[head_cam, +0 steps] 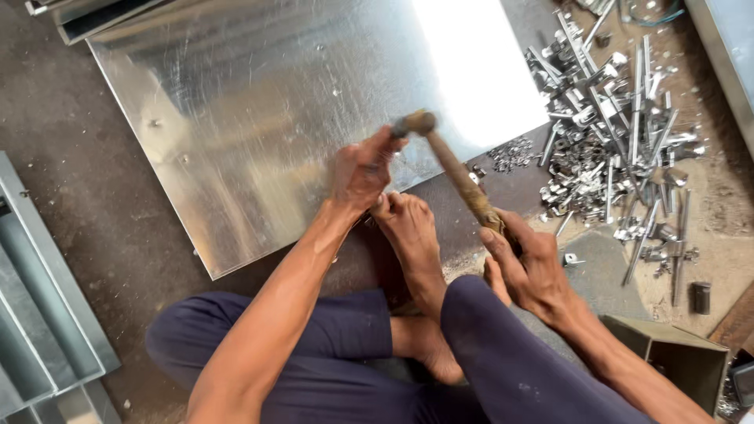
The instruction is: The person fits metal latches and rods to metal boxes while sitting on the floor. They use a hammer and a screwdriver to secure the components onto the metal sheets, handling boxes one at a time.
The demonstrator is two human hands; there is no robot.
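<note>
A large galvanised metal sheet (pixel 275 102) fills the upper middle of the frame, lying flat on the dark floor, its surface shiny, scuffed with fine scratches and washed out by a bright glare toward the upper right. Its near edge runs diagonally from lower left to centre right. The person sits cross-legged at the bottom of the frame in dark blue trousers, a bare foot (pixel 408 228) resting at the sheet's near edge. At the left edge lie grey folded metal channels (pixel 39 314). In the upper right a heap of silvery bolts and brackets (pixel 613 133) spreads over sandy ground. The left hand (pixel 361 169), at centre, presses its fingers together at the sheet's edge; what they pinch is too small to tell. The right hand (pixel 530 263) is wrapped around the worn wooden handle of a hammer (pixel 455 169), whose blurred dark head hangs just beside the left fingertips.
</note>
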